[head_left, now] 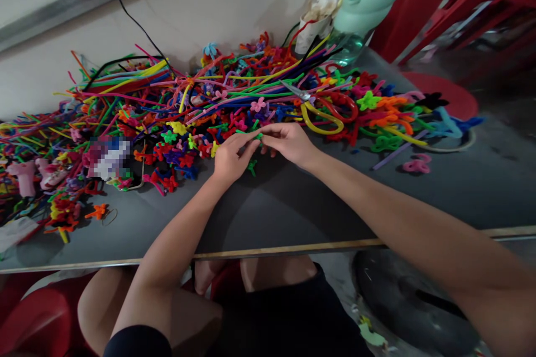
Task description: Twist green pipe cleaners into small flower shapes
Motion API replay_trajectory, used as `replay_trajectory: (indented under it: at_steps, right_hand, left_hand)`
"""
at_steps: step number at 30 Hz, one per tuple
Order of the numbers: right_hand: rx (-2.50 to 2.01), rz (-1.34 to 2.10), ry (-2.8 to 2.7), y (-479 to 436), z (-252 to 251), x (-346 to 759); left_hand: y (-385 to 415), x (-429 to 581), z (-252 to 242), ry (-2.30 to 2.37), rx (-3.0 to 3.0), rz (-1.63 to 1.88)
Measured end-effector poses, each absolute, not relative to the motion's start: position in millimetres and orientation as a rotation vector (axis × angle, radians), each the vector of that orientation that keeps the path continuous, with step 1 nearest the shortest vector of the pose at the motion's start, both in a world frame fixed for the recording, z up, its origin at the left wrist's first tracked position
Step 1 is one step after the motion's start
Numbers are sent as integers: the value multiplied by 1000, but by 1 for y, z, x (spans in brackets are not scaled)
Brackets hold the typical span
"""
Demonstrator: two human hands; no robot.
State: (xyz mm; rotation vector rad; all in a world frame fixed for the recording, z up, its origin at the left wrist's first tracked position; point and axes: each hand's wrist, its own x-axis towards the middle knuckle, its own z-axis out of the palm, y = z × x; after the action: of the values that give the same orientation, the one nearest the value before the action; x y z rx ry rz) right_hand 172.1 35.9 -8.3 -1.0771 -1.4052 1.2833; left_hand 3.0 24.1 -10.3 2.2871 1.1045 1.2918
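Note:
Both hands meet at the front edge of a heap of fuzzy pipe cleaners (247,86). Between the fingertips is a small green pipe cleaner piece (258,136). My left hand (234,156) pinches it from one side, thumb and forefinger closed. From the other side my right hand (288,142) grips it, its fingers curled and partly hidden. Just below the hands, a green pipe cleaner shape (252,167) shows over the dark table; whether it joins the held piece I cannot tell. Scissors with red and yellow handles (322,117) lie on the heap behind my right hand.
A green bottle (364,5) and a white cup (312,30) stand at the back right. Twisted pipe cleaner flowers, such as a pink one (416,164), lie about the grey table (293,212). Red chairs (435,5) stand beyond; a round black object (410,307) is below the table edge.

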Motion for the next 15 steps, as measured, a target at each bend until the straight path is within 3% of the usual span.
replay_trajectory:
  at_steps: [4, 11, 15]
  right_hand:
    - [-1140, 1218, -1307, 34, -8, 170]
    - [-1151, 1541, -1117, 35, -5, 173]
    - [-1110, 1492, -1136, 34, -6, 174]
  left_hand:
    - [26, 3, -13, 1162, 2252, 1363]
    - [29, 3, -24, 1154, 2505, 1370]
    - [27, 3, -23, 1139, 2563, 1337]
